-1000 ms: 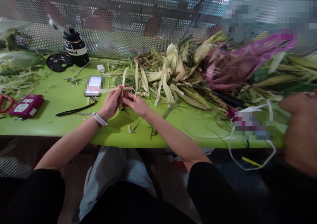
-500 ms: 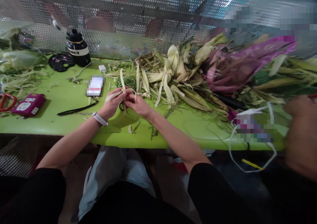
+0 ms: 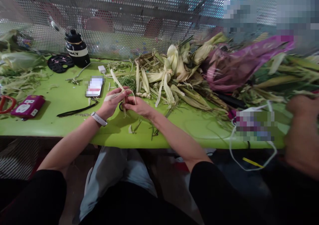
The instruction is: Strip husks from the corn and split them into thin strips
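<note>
My left hand (image 3: pixel 111 103) and my right hand (image 3: pixel 138 106) meet over the middle of the green table (image 3: pixel 62 99). Both pinch pale corn husk strips (image 3: pixel 119 89) that cross between the fingers, with ends sticking up and to the left. A white watch sits on my left wrist (image 3: pixel 99 118). Just behind the hands lies a big pile of husks (image 3: pixel 169 75).
A phone (image 3: pixel 94 86), a black strap (image 3: pixel 76 111), a white charger (image 3: pixel 101 69), a black bottle (image 3: pixel 76 49) and a black lid (image 3: pixel 59 62) lie at the left. A magenta device (image 3: pixel 27 106) and red-handled scissors (image 3: pixel 5 103) are further left. Another person's arm (image 3: pixel 302 132) is at the right, near a purple bag (image 3: pixel 239 64).
The husk strips in my fingers have turned; the upright end now leans left. My hands have shifted only slightly. The other person's arm stays at the right.
</note>
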Motion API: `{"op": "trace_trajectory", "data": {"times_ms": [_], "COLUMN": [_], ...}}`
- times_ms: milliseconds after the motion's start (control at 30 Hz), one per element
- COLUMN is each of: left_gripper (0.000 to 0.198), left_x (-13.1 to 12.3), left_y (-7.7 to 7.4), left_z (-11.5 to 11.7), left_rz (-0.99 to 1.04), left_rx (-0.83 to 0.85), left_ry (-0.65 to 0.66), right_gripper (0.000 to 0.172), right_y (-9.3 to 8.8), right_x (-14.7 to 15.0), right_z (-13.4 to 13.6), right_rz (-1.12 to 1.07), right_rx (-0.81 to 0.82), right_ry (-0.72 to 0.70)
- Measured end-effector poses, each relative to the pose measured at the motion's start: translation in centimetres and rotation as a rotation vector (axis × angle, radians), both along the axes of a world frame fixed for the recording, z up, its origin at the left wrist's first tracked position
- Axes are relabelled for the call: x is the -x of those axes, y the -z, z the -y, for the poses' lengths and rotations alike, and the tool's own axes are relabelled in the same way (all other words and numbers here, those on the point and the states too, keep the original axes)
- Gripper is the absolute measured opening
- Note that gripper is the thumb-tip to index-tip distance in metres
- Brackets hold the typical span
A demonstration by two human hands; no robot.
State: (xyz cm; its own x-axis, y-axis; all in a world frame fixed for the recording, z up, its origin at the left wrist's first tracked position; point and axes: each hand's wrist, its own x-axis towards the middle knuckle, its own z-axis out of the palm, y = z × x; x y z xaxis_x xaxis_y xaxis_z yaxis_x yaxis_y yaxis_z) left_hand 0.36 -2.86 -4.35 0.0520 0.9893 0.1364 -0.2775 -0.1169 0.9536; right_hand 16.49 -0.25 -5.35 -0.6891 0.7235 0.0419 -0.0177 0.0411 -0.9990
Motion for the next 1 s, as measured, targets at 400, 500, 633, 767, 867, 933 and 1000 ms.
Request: {"op": "trace_trajectory", "data": {"times_ms": [400, 500, 633, 767, 867, 933, 1000], "left_gripper": [0.036, 0.032, 0.023, 0.021, 0.019, 0.019, 0.020], "left_x": [0.7, 0.5, 0.2, 0.1, 0.5, 0.9, 1.3], "left_y": [-0.7, -0.6, -0.7, -0.6, -0.5, -0.5, -0.5], "left_z": [-0.2, -0.1, -0.1, -0.5, -0.7, -0.7, -0.6], "left_rz": [0.023, 0.000, -0.099, -0.179, -0.198, -0.208, -0.206], "left_rx": [0.073, 0.082, 0.016, -0.035, -0.062, -0.054, -0.034], "left_ry": [-0.013, -0.001, -0.016, -0.074, -0.095, -0.079, -0.030], "right_gripper": [0.048, 0.053, 0.058, 0.057, 0.054, 0.050, 0.051], "right_y": [-0.8, -0.5, -0.4, -0.4, -0.7, -1.2, -1.7], "right_x": [-1.4, -1.5, -1.3, -1.2, -1.4, -1.8, -2.2], "right_z": [-0.7, -0.9, -0.7, -0.4, -0.4, -0.7, -1.1], "right_rz": [0.078, 0.151, 0.153, 0.163, 0.161, 0.132, 0.057], "right_rx": [-0.163, -0.260, -0.315, -0.321, -0.298, -0.263, -0.185], "right_ry": [0.407, 0.452, 0.401, 0.438, 0.417, 0.384, 0.343]}}
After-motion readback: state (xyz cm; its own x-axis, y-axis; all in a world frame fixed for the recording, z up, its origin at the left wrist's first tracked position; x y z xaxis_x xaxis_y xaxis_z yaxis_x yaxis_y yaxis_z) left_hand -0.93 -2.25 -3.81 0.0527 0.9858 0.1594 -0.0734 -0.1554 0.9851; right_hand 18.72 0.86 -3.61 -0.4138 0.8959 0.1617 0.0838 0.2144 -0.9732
